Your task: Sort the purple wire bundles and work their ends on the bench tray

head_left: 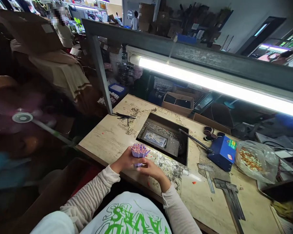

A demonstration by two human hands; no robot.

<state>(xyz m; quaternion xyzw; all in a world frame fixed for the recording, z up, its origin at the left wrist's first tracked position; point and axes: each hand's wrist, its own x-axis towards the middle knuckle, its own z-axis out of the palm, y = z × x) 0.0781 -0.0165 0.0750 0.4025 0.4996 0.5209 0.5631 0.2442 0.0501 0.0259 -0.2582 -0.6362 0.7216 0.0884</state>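
A tight bundle of thin purple wires with pinkish-red ends stands upright between my two hands above the front edge of the bench. My left hand is wrapped round its left side, thumb across the front. From the right, my right hand closes on the lower part of the bundle, its fingers meeting the left thumb. One or two wires stick out at the bundle's right side. Just beyond the hands lies a dark recess in the bench, with a rectangular pot of silvery metal inside.
A blue box with a black rod stands right of the recess, beside a clear bag of wires. Metal squares and dark flat bars lie front right. Black strips lie back left. A lit tube hangs above; a fan is left.
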